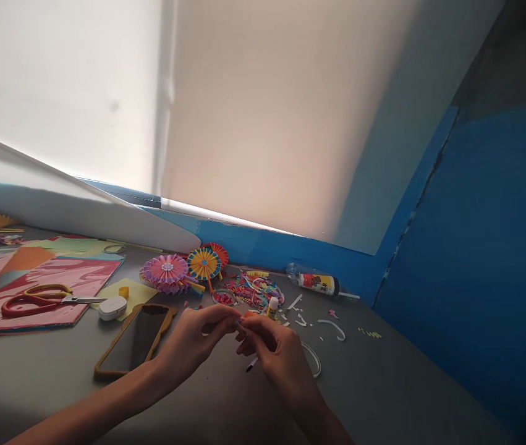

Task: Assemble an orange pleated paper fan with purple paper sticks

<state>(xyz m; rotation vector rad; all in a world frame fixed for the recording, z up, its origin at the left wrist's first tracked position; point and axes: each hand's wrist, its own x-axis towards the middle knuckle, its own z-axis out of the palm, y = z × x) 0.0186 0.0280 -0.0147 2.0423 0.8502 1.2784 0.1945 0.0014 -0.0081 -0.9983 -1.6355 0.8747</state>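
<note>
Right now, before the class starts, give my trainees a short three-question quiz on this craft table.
1. True or false: the red-handled scissors lie on the pink marbled paper.
2. Which lies nearer the left hand: the phone in a tan case or the glue bottle?
3. How many pleated paper rosettes lie grouped beyond the left hand?

Key: 1 true; 2 the phone in a tan case; 3 three.
</note>
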